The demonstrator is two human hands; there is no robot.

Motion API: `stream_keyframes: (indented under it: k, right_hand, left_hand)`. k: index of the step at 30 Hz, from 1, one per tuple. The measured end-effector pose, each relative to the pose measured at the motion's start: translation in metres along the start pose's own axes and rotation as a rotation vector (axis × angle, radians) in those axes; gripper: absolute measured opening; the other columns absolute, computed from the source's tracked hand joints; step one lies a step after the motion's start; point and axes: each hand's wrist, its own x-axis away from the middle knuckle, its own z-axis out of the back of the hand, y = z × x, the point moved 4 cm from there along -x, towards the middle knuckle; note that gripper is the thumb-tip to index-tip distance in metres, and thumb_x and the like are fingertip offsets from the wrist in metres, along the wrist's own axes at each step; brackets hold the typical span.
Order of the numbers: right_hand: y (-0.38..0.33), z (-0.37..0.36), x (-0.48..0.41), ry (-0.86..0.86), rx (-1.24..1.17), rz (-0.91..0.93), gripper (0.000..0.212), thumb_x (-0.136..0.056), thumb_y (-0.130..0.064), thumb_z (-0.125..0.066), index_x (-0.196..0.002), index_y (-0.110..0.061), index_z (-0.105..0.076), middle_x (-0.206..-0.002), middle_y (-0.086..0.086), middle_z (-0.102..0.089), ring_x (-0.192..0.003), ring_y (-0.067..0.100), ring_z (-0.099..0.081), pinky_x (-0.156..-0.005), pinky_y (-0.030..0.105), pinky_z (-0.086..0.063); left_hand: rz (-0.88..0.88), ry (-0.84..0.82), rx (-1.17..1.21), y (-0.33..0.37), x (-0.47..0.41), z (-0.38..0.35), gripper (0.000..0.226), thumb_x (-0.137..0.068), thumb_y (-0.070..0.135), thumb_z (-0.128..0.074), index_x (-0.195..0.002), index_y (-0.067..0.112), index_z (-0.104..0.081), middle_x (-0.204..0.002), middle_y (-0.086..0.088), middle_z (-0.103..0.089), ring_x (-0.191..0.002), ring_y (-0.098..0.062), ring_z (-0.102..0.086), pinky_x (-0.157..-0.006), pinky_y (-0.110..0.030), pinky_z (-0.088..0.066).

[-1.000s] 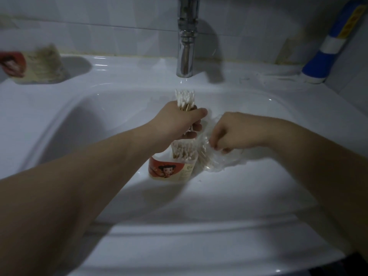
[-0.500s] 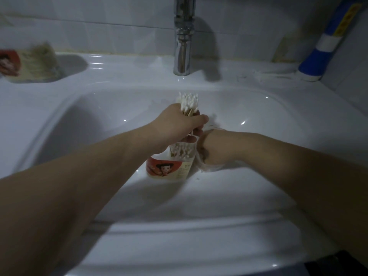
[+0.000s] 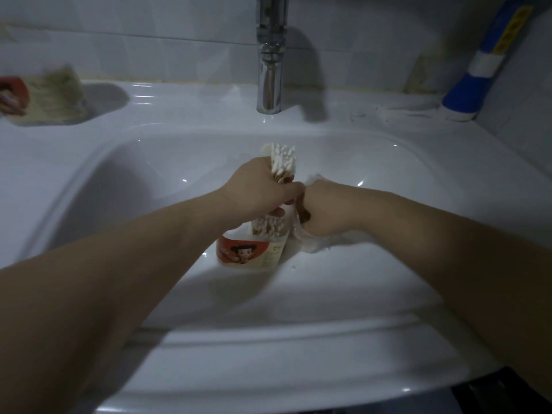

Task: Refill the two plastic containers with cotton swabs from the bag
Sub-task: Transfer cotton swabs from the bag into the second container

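In the head view, our left hand (image 3: 257,189) grips a bundle of cotton swabs (image 3: 282,159) above the container (image 3: 254,252) standing mid-basin. Our right hand (image 3: 325,210) is buried in the bag (image 3: 310,243) just beside it, and we cannot tell its grip. The sink (image 3: 134,180) lies bare on both sides.

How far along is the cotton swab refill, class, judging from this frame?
Done: the ledge container looks full, though blurred. In hand: the left hand grips a swab bundle over the part-filled basin container; the right hand reaches into the bag. Left: topping up that container.
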Motion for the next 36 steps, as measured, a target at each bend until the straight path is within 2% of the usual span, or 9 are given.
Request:
stream_keyframes:
  k: [7, 11, 16, 19, 22, 24, 28, 32, 36]
  right_hand:
    - [-0.007, 0.022, 0.006, 0.069, -0.016, 0.114, 0.016, -0.089, -0.014, -0.057, -0.075, -0.014, -0.065, -0.078, 0.006, -0.065, -0.078, 0.028, -0.060, -0.077, 0.039, -0.052]
    - [-0.005, 0.028, 0.014, 0.027, -0.058, 0.075, 0.027, -0.087, -0.011, -0.056, -0.101, -0.029, -0.071, -0.079, -0.005, -0.065, -0.078, 0.022, -0.064, -0.074, 0.040, -0.056]
    - [-0.003, 0.035, 0.014, 0.054, -0.039, 0.056, 0.013, -0.092, -0.020, -0.065, -0.089, -0.028, -0.075, -0.065, -0.009, -0.069, -0.066, 0.010, -0.069, -0.069, 0.031, -0.056]
    - [0.006, 0.039, 0.017, 0.080, -0.274, 0.034, 0.018, -0.097, -0.027, -0.066, -0.081, -0.027, -0.074, -0.061, -0.014, -0.072, -0.059, 0.001, -0.071, -0.061, 0.022, -0.052]
    - [0.021, 0.042, 0.019, 0.126, -0.486, -0.013, 0.009, -0.096, -0.020, -0.069, -0.092, -0.019, -0.077, -0.071, -0.016, -0.075, -0.064, 0.006, -0.075, -0.060, 0.018, -0.058]
    - [0.028, 0.045, 0.019, 0.177, -0.618, -0.034, 0.007, -0.093, -0.011, -0.072, -0.096, -0.015, -0.078, -0.082, -0.020, -0.076, -0.069, 0.012, -0.077, -0.066, 0.021, -0.061]
    - [0.035, 0.058, 0.023, 0.314, -0.913, -0.022, 0.015, -0.088, -0.003, -0.076, -0.101, -0.012, -0.077, -0.085, 0.001, -0.079, -0.072, 0.023, -0.078, -0.067, 0.021, -0.061]
    - [0.035, 0.063, 0.025, 0.379, -0.944, 0.011, 0.016, -0.090, 0.000, -0.074, -0.097, -0.014, -0.075, -0.081, 0.007, -0.078, -0.071, 0.024, -0.078, -0.068, 0.026, -0.063]
    - [0.034, 0.067, 0.026, 0.430, -0.982, 0.046, 0.014, -0.092, 0.001, -0.071, -0.094, -0.013, -0.075, -0.076, 0.006, -0.077, -0.070, 0.025, -0.077, -0.070, 0.029, -0.063]
  left_hand:
    - [0.020, -0.004, -0.098, -0.002, 0.001, 0.003, 0.011, -0.076, 0.006, -0.077, -0.081, 0.005, -0.067, -0.070, -0.004, -0.074, -0.070, -0.017, -0.076, -0.061, -0.035, -0.065]
    - [0.039, 0.020, -0.140, 0.001, 0.001, 0.007, 0.013, -0.077, 0.009, -0.079, -0.076, 0.011, -0.066, -0.064, 0.000, -0.073, -0.070, -0.019, -0.076, -0.061, -0.033, -0.064]
    - [0.018, 0.039, -0.434, 0.004, 0.006, 0.005, 0.016, -0.080, 0.018, -0.071, -0.073, 0.013, -0.058, -0.071, -0.002, -0.065, -0.071, -0.021, -0.067, -0.056, -0.026, -0.050]
    - [0.060, 0.012, -0.345, 0.003, 0.005, 0.005, 0.011, -0.081, 0.013, -0.071, -0.086, 0.005, -0.066, -0.078, -0.008, -0.075, -0.072, -0.023, -0.075, -0.068, -0.034, -0.063]
    - [0.077, 0.014, -0.332, 0.003, 0.006, 0.005, 0.009, -0.080, 0.012, -0.071, -0.077, 0.013, -0.062, -0.062, 0.003, -0.069, -0.051, -0.007, -0.068, -0.047, -0.017, -0.053]
    - [0.083, 0.009, -0.331, 0.003, 0.007, 0.005, 0.007, -0.081, 0.013, -0.070, -0.080, 0.011, -0.064, -0.067, 0.000, -0.071, -0.058, -0.012, -0.071, -0.055, -0.022, -0.059]
    - [0.031, 0.051, -0.336, 0.008, 0.007, 0.006, 0.021, -0.093, 0.032, -0.063, -0.095, 0.012, -0.068, -0.089, -0.009, -0.073, -0.086, -0.028, -0.071, -0.082, -0.044, -0.060]
    - [-0.140, 0.205, -0.181, 0.023, 0.010, 0.011, 0.036, -0.096, 0.052, -0.058, -0.076, 0.022, -0.063, -0.065, 0.003, -0.064, -0.061, -0.006, -0.058, -0.057, -0.027, -0.046]
    - [-0.243, 0.073, -0.093, 0.026, 0.014, 0.005, 0.022, -0.090, 0.051, -0.069, -0.076, 0.034, -0.070, -0.071, 0.008, -0.069, -0.063, -0.002, -0.061, -0.063, -0.034, -0.049]
